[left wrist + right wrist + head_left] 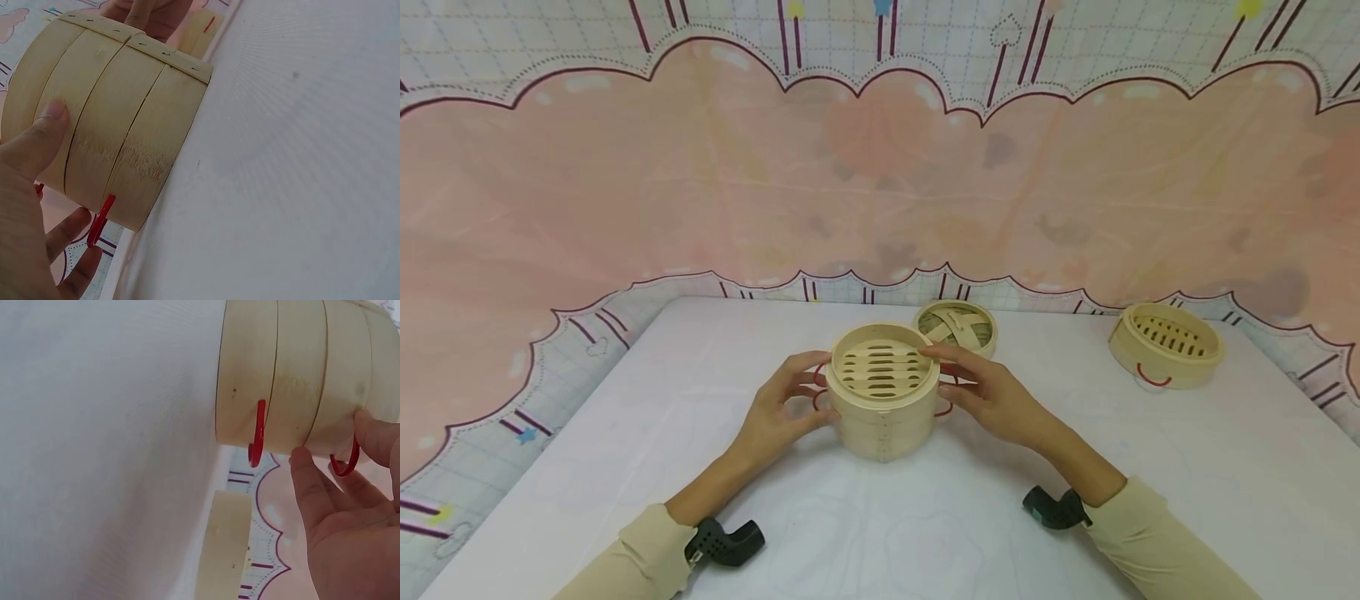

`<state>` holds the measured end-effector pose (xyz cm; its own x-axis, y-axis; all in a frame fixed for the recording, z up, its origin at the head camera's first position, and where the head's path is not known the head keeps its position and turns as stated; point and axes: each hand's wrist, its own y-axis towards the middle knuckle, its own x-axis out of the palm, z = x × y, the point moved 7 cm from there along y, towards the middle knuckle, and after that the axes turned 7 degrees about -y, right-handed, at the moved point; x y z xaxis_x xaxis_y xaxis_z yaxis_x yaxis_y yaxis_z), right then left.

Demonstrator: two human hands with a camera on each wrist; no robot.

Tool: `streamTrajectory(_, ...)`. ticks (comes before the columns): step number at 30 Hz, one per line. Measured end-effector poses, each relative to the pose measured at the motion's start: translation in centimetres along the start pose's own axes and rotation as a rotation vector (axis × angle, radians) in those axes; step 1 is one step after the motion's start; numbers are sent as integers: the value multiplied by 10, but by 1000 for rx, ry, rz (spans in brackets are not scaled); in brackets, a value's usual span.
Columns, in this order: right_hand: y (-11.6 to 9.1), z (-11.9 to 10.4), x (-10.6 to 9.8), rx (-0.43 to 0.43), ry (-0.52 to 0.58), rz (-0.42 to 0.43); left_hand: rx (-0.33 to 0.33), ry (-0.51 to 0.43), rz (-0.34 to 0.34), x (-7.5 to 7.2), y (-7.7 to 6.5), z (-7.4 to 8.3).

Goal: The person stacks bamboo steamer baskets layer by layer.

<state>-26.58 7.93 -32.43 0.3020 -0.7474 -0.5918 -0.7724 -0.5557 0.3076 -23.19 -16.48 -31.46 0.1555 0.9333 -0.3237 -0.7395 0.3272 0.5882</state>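
Midway along the table stands a stack of two bamboo steamer baskets point(883, 429), with a slatted floor visible in the top one and red loop handles on its sides. My left hand point(778, 404) holds the stack's left side, its thumb point(55, 112) against the wall and other fingers around the back by a red handle point(101, 219). On the opposite side, my right hand point(996, 400) grips the upper basket, with fingertips at the rim and wall beside another red handle point(347, 462). The stack appears upright, its base at the white tabletop.
Behind the stack lies a round woven bamboo lid point(977, 321), partly hidden. Another steamer basket point(1157, 358) with a red handle sits at the back right. White cloth point(625, 467) covers the table, and a patterned curtain point(760, 183) hangs behind it.
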Motion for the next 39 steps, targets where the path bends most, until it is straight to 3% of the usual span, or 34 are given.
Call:
streamTrajectory(27, 0, -2, 0, -35, 11, 41, -16, 2, 14, -2, 1, 0)
streamTrajectory(39, -1, -3, -1, -72, -20, 18, 30, -23, 13, 0, -3, 0)
